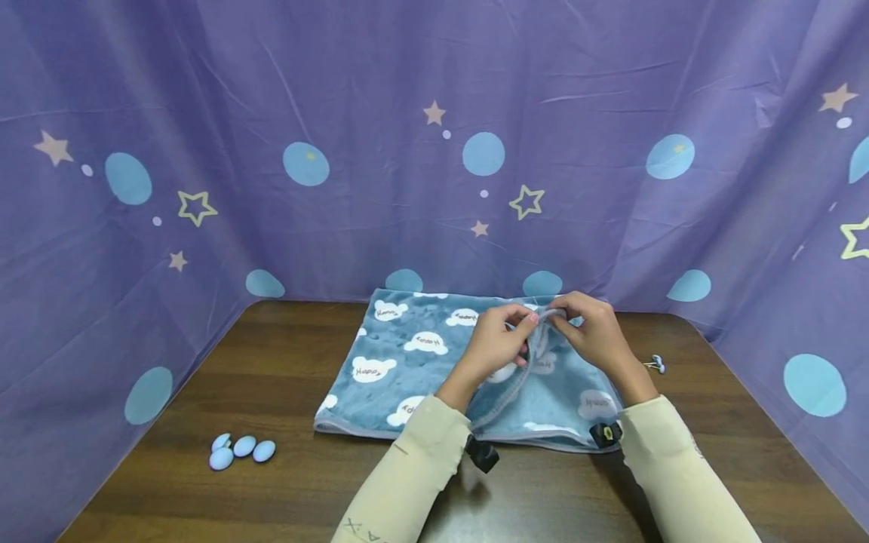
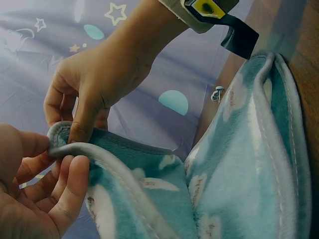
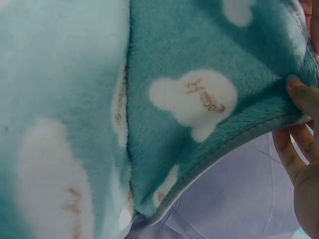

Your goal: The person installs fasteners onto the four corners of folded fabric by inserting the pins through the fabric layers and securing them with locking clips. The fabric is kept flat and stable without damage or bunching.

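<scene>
A teal plush blanket (image 1: 390, 388) with white bear-head prints and a grey hem lies folded on the table. Its right front part is lifted. My left hand (image 1: 498, 339) pinches the raised grey hem between thumb and fingers. Close beside it, my right hand (image 1: 594, 332) pinches the same hem, thumb on the plush side. In the left wrist view, the left hand (image 2: 45, 189) and right hand (image 2: 99, 79) meet at the hem's corner, and the layers below stand apart. The right wrist view has the blanket (image 3: 199, 50) stretched up to the right hand (image 3: 304, 159).
Several pale blue, oval-headed pieces (image 1: 244, 446) lie on the wooden table (image 1: 170, 490) at the front left. Small pieces with pale stems (image 1: 657, 363) sit just right of the blanket. A purple curtain (image 1: 380, 75) with stars and dots hangs around the table's back and sides.
</scene>
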Demonstrator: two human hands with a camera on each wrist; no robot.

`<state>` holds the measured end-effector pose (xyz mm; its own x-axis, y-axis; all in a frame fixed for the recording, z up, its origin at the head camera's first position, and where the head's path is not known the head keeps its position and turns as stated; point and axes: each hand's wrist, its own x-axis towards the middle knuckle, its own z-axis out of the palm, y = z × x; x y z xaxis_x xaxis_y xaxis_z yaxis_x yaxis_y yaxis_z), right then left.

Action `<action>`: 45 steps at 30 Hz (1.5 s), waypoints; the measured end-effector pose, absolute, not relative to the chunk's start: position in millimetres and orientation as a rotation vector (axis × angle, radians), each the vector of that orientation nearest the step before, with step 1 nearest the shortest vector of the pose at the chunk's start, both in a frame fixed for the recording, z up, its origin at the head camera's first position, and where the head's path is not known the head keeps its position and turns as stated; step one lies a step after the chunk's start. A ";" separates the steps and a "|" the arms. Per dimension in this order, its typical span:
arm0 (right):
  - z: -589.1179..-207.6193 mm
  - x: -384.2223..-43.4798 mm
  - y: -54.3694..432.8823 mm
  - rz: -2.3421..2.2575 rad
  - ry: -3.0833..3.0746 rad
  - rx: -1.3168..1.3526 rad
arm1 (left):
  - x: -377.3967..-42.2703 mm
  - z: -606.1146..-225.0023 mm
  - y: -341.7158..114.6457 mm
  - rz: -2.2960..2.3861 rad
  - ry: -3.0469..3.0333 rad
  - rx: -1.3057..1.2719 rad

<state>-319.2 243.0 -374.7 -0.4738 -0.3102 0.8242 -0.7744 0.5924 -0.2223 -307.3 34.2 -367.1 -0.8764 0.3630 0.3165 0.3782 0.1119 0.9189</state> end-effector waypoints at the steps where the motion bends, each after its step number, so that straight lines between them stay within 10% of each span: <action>1: -374.6 -319.4 243.4 0.764 -2.054 0.860 | -307.2 -367.2 34.4 -1.935 -2.339 -0.776; 20: -366.1 -320.2 248.2 0.688 -2.153 0.930 | -310.5 -351.7 4.9 -1.529 -2.513 -0.805; 45: -365.6 -314.4 255.4 0.657 -2.211 0.963 | -295.7 -371.5 -174.1 -0.620 -2.914 -0.667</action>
<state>-314.4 255.4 -365.6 -0.5335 -0.4564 0.7121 -0.7711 0.6084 -0.1877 -295.7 -174.1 -371.5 -0.9009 0.3980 0.1731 0.4340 0.8225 0.3677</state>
